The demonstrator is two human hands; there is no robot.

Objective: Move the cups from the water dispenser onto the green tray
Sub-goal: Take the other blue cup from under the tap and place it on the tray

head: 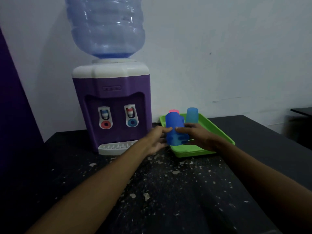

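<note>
At the far left a purple panel (pixel 10 98) edges the view beside the pale wall. Next comes the purple-and-white plastic water dispenser (pixel 111 105), topped by a large clear blue water bottle (pixel 107 26) and standing at the back of the dark, paint-flecked worktop (pixel 152 191). Its white slotted drip tray (pixel 116 146) under the two taps carries no cup now, so the dispenser looks already cleared.

Just right of the drip tray, the left hand (pixel 156 139) reaches forward, thumb and fingers pressed to the left side of a translucent dark blue plastic cup (pixel 175 130). The cup is held mouth down, above the near left corner of the shallow green plastic tray (pixel 219 132); whether its rim already touches the tray floor I cannot tell. The right hand (pixel 198 137) closes on the cup's other side, its fingers showing through the plastic. Both hands' grip is therefore closed on this one cup, probably to steady it and set it down square.

Behind it, a pink cup (pixel 173 111) shows only its top, mostly hidden. Further right a light blue translucent cup (pixel 192 115) stands inverted at the tray's back, apart from the held cup. Placing cups at the back first leaves the near corner free for this one, which appears to be the last.
</note>
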